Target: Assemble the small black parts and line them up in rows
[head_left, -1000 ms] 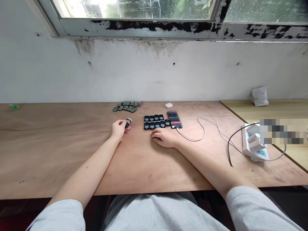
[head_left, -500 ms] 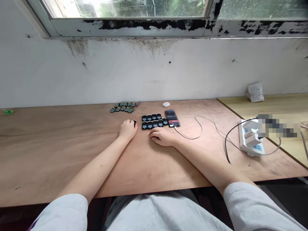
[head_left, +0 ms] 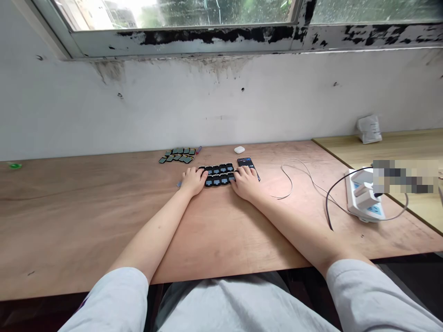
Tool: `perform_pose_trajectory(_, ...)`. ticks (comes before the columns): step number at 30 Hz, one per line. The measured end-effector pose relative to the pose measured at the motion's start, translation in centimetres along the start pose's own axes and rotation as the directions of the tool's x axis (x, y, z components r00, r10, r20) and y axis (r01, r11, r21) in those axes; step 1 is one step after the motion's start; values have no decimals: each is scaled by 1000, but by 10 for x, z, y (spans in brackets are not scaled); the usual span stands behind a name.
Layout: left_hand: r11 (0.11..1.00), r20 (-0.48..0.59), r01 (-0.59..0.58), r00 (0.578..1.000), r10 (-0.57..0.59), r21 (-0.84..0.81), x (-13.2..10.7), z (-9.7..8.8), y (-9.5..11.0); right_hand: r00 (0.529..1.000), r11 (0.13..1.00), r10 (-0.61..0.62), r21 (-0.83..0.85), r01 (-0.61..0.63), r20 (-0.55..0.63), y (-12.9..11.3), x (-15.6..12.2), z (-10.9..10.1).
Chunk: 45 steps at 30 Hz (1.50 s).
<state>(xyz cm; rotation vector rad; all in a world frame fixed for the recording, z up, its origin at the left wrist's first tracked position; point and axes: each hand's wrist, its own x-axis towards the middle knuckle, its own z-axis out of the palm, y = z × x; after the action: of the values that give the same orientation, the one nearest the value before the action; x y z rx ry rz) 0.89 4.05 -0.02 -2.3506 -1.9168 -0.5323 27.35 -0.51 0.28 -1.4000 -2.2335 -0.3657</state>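
Note:
Two rows of small black square modules with blue-grey faces point(head_left: 216, 180) lie side by side on the wooden table. At their left end rests my left hand point(head_left: 194, 181), palm down, fingers apart and thumb touching the end pieces. A small bluish piece point(head_left: 179, 184) shows beside that hand's outer edge. My right hand point(head_left: 246, 183) lies over the right end, its fingers spread and its thumb at the lower row. Those fingers partly cover a dark phone point(head_left: 245, 162) with a lit screen. Pieces under both hands are hidden.
Several green-faced square pieces point(head_left: 177, 157) lie at the back, near a purple pen-like item point(head_left: 198, 150). A white case point(head_left: 239, 150) sits behind the phone. On the right are a thin cable point(head_left: 291, 184), a power strip point(head_left: 367, 207) and a white packet point(head_left: 369, 129).
My left hand has moved right to the rows' left end. My right hand has moved up and right onto their right end, its fingers now spreading. The phone's screen shows as lit.

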Motion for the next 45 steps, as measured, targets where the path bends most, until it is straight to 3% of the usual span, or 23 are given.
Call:
perform_pose_trajectory(3, 999, 9, -31, 999, 31, -32, -2, 0, -2, 996, 994, 92, -53, -91, 19, 9, -1, 7)
perform_pose_trajectory(13, 993, 53, -81, 995, 85, -83, -1, 1, -4, 998, 998, 54, -31, -53, 22, -7, -2, -8)
perform_pose_trajectory(20, 985, 107, -119, 985, 133, -123, -2, 2, -6, 970, 964, -241, 128, 234, 39, -21, -7, -9)
perform_pose_trajectory(22, 988, 55, -132, 989, 137, -81, -8, -3, -3, 927, 912, -369, 222, 346, 71, -25, -8, -11)
perform_pose_trajectory(24, 987, -66, -160, 985, 158, -23, -20, -10, 3, 863, 835, -494, 334, 437, 106, -28, -9, -14)
perform_pose_trajectory(26, 967, -139, -254, 958, 251, -8, -39, -18, 13, 820, 778, -560, 416, 470, 121, -29, -10, -15)
perform_pose_trajectory(28, 909, -98, -411, 910, 403, -72, -60, -26, 23, 809, 756, -577, 451, 474, 117, -29, -10, -15)
perform_pose_trajectory(30, 876, -67, -461, 888, 456, -140, -80, -31, 31, 817, 762, -565, 452, 463, 116, -28, -11, -13)
perform_pose_trajectory(33, 874, -60, -456, 890, 453, -169, -96, -33, 38, 835, 787, -537, 429, 444, 122, -27, -11, -9)
perform_pose_trajectory(39, 844, 9, -466, 874, 485, -267, -87, -26, 32, 852, 785, -515, 451, 424, 97, -24, -9, -1)
perform_pose_trajectory(42, 842, -75, -440, 895, 440, -313, -80, -21, 23, 872, 778, -486, 482, 403, 55, -22, -9, 1)
perform_pose_trajectory(45, 878, -199, -356, 931, 305, -320, -71, -18, 7, 876, 776, -480, 483, 406, 34, -21, -9, 1)
